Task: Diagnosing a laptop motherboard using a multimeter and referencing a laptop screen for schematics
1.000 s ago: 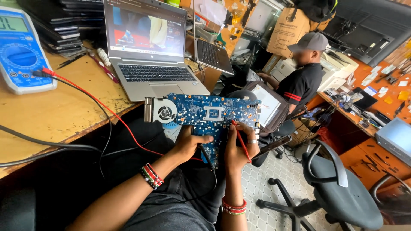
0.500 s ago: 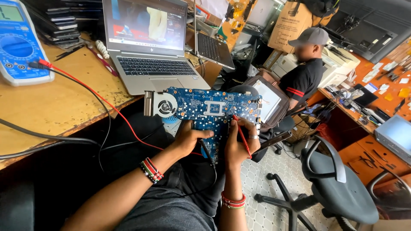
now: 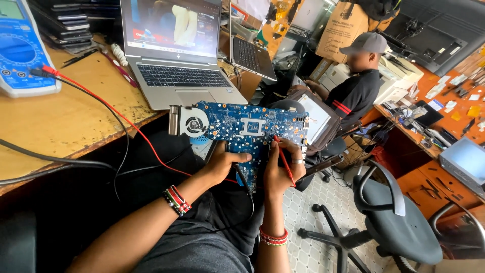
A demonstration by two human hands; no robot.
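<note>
A blue laptop motherboard (image 3: 242,124) with a round cooling fan (image 3: 192,124) at its left end rests over my lap, just off the desk edge. My left hand (image 3: 222,164) grips the board's lower edge and pinches a black probe against it. My right hand (image 3: 283,169) holds a red probe (image 3: 284,159) with its tip touching the board's right part. A red lead (image 3: 116,114) and a black lead run back across the desk to a blue multimeter (image 3: 22,50) at the far left.
An open silver laptop (image 3: 174,55) sits on the wooden desk (image 3: 60,126) behind the board, a second laptop (image 3: 250,53) beside it. A seated person in a grey cap (image 3: 361,81) works at the right. A grey office chair (image 3: 399,222) stands at the lower right.
The view has shifted slightly, and both hands with the probes stay on the board. The red probe tip has moved a little up along the board's right part.
</note>
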